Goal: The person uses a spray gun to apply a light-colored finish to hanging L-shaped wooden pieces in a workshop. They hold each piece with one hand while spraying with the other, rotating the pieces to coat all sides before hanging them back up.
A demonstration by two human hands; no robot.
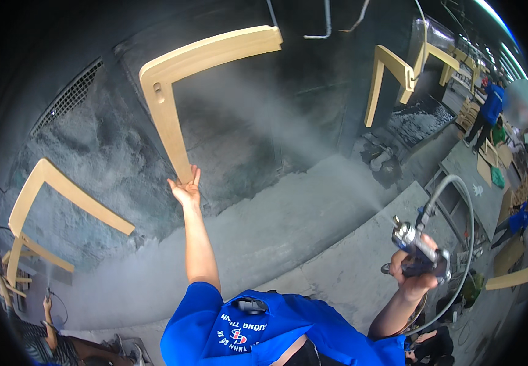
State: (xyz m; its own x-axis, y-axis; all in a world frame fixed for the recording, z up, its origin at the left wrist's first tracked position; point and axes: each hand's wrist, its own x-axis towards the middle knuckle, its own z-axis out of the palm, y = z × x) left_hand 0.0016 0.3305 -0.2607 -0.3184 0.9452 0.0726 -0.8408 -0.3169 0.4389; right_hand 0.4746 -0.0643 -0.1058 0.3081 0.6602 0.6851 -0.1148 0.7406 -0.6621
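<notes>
Grey, dusty floor is lying underneath. Near right: right hand is clasping a silver spray gun, fingers curled round it; pale spray is jetting far left. Farther, left: left hand is touching the lower end of an L-shaped wooden frame, fingers spread; cannot tell how firmly it's holding. Far right: another bent frame is hanging.

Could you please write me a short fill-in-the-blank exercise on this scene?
1. The right hand holds a ____ gun that is emitting mist.
2. The left hand touches a pale frame made of ____.
3. The shirt at the bottom centre is ____ in colour.
Missing words: spray; wood; blue.
</notes>
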